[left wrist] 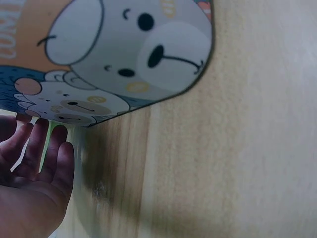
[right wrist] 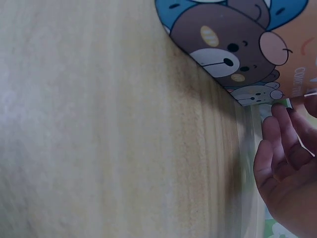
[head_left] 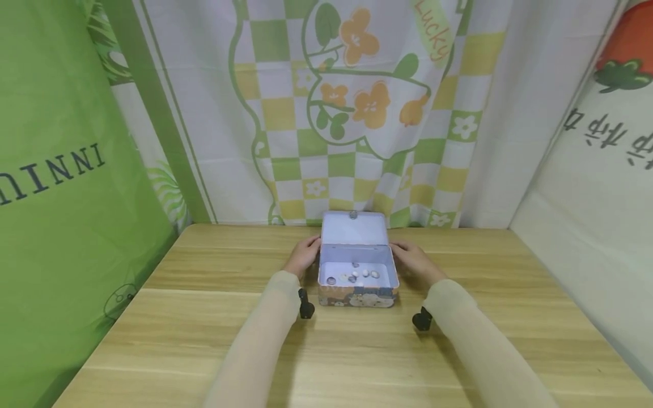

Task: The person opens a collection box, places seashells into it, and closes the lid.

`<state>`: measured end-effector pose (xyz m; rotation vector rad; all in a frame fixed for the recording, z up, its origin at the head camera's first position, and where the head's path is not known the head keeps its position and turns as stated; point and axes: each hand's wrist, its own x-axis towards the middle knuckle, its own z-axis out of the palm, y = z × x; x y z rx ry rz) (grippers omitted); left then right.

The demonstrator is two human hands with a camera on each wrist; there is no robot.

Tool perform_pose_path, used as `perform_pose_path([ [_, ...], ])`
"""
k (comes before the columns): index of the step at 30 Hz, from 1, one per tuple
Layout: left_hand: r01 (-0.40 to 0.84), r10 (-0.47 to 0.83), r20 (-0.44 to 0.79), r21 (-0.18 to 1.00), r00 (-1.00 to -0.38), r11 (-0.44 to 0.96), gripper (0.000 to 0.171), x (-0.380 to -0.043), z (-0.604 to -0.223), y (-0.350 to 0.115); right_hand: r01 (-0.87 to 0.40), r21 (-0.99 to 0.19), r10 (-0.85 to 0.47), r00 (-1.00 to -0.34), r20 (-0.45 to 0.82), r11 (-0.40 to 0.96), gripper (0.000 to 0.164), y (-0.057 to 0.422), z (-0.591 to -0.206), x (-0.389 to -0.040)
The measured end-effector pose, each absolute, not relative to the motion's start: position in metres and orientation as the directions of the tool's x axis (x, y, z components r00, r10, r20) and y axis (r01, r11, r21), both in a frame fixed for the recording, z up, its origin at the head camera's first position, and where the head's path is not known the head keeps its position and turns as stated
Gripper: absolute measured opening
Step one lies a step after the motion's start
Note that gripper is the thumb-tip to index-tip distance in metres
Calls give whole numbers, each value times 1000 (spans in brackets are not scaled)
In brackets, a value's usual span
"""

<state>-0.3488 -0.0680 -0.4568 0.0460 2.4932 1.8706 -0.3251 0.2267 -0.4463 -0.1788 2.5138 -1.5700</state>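
A small tin box [head_left: 358,297] with printed cartoon bears sits on the table, its hinged lid [head_left: 354,228] standing up at the back. Several small pale and grey pebble-like pieces [head_left: 365,273] lie scattered on its white floor. My left hand [head_left: 303,255] is at the box's back left corner; in the left wrist view its loosely bent fingers [left wrist: 35,144] reach the far edge of the bear-printed side. At the back right corner is my right hand [head_left: 414,259], with relaxed fingers [right wrist: 280,134] close against the tin. The fingertips are partly hidden.
The wooden table [head_left: 214,340] runs back to a patterned curtain [head_left: 285,141] just behind the box. A green cloth [head_left: 61,226] hangs on the left and a white printed cloth [head_left: 592,215] on the right. Each wrist carries a black camera mount [head_left: 306,306].
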Motion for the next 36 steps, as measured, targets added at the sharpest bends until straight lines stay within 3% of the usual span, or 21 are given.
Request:
perform_pose_path([
  [12, -8, 36, -15, 980, -999, 201, 42, -347, -453, -67, -24, -906, -141, -989, -39, 422, 50, 224, -443, -319],
  [20, 111, 34, 106, 968, -994, 225, 40, -351, -452, -72, -105, -867, -122, -991, 51, 486, 46, 226, -440, -321],
  [27, 162, 41, 157, 946, -987, 281, 38, -349, -451, -78, -166, -833, -131, -985, 114, 527, 43, 229, -439, -324],
  [36, 190, 54, 182, 951, -982, 242, 37, -348, -451, -83, -214, -821, -142, -976, 163, 529, 38, 231, -435, -322],
])
